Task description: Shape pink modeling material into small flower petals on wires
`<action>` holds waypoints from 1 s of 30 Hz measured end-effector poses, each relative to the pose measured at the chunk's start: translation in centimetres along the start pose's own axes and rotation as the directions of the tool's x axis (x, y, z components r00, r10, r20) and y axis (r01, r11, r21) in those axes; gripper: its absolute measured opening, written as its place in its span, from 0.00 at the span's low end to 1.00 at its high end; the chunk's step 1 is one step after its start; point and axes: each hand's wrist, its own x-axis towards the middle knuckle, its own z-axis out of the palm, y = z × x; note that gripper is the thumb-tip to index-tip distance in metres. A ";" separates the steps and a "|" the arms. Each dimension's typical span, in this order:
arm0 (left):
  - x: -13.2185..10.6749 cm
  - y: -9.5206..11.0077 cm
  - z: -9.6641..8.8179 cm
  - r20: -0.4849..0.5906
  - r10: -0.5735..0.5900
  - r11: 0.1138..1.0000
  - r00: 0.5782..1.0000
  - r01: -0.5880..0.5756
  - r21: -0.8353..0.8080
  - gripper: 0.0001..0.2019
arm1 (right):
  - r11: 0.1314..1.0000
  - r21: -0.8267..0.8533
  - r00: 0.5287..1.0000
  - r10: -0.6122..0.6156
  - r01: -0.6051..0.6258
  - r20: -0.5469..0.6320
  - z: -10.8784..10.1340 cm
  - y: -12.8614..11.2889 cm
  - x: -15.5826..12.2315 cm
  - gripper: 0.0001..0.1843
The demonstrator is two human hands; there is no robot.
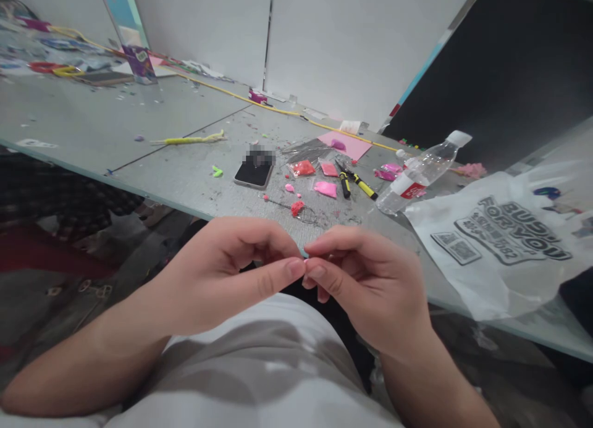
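Just in front of the table's near edge, my left hand (245, 270) and my right hand (370, 286) meet at their fingertips. Each pinches with thumb and forefinger. Between the thumb tips shows a tiny pink bit (306, 261), which looks like soft modelling clay; the fingers hide most of it. Beyond the hands on the table lies a thin wire tool or stem with a red-pink clay lump (297, 209) on it. Close by are a small pink clay blob (290, 188) and a pink clay packet (325, 189).
A phone (254, 170) lies left of a red clay packet (303, 168). Yellow-and-black pliers (364, 186), a plastic bottle (419, 175) and a white plastic bag (504, 243) stand or lie to the right. A yellow cord (222, 91) runs along the back.
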 end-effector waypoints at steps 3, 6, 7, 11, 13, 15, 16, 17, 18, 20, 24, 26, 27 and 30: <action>0.1 -0.1 -0.1 0.038 -0.022 0.996 0.999 0.026 -0.086 0.08 | 0.998 -0.040 0.999 -0.038 0.038 0.012 -0.2 0.1 -0.1 0.06; 0.1 -0.3 -0.3 0.090 -0.043 0.986 0.995 0.057 -0.159 0.07 | 0.991 -0.078 0.993 -0.108 0.111 0.049 -0.5 0.2 -0.1 0.05; 0.1 -0.4 -0.5 0.101 -0.053 0.982 0.993 0.070 -0.176 0.07 | 0.986 -0.077 0.987 -0.146 0.151 0.069 -0.5 0.2 -0.1 0.05; 0.1 -1.1 -1.0 0.116 -0.089 0.975 0.989 0.110 -0.193 0.12 | 0.966 -0.037 0.959 -0.250 0.257 0.135 -0.7 0.3 -0.2 0.08; 0.0 -1.6 -1.2 0.102 -0.093 0.977 0.990 0.111 -0.185 0.16 | 0.972 0.003 0.963 -0.233 0.234 0.138 -0.6 0.5 -0.4 0.10; -0.1 -2.0 -1.4 0.085 -0.094 0.978 0.992 0.108 -0.178 0.17 | 0.979 0.080 0.969 -0.198 0.188 0.147 -0.5 0.8 -0.5 0.09; -0.1 -2.1 -1.5 0.082 -0.097 0.979 0.992 0.110 -0.174 0.18 | 0.979 0.130 0.972 -0.175 0.156 0.155 -0.4 1.0 -0.6 0.09; -0.1 -2.2 -1.5 0.084 -0.098 0.979 0.992 0.112 -0.172 0.18 | 0.976 0.184 0.975 -0.148 0.117 0.165 -0.3 1.2 -0.6 0.09; -0.1 -2.2 -1.5 0.090 -0.099 0.978 0.991 0.113 -0.174 0.18 | 0.969 0.238 0.978 -0.115 0.072 0.172 -0.3 1.3 -0.7 0.08; -0.1 -2.1 -1.5 0.101 -0.094 0.977 0.990 0.111 -0.180 0.17 | 0.941 0.338 0.981 -0.053 -0.014 0.187 0.0 1.7 -0.6 0.06; -0.1 -1.9 -1.3 0.128 -0.074 0.978 0.989 0.097 -0.187 0.18 | 0.867 0.481 0.970 0.009 -0.129 0.244 0.3 2.2 -0.6 0.03; -0.1 -1.9 -1.2 0.133 -0.066 0.977 0.989 0.091 -0.193 0.18 | 0.832 0.522 0.959 0.042 -0.189 0.279 0.4 2.5 -0.5 0.04; -0.1 -1.8 -1.2 0.131 -0.059 0.977 0.990 0.085 -0.197 0.18 | 0.812 0.542 0.953 0.058 -0.218 0.297 0.4 2.6 -0.5 0.04; 0.0 -1.9 -1.1 0.114 -0.047 0.979 0.992 0.068 -0.191 0.18 | 0.752 0.597 0.936 0.074 -0.279 0.344 0.3 2.7 -0.4 0.04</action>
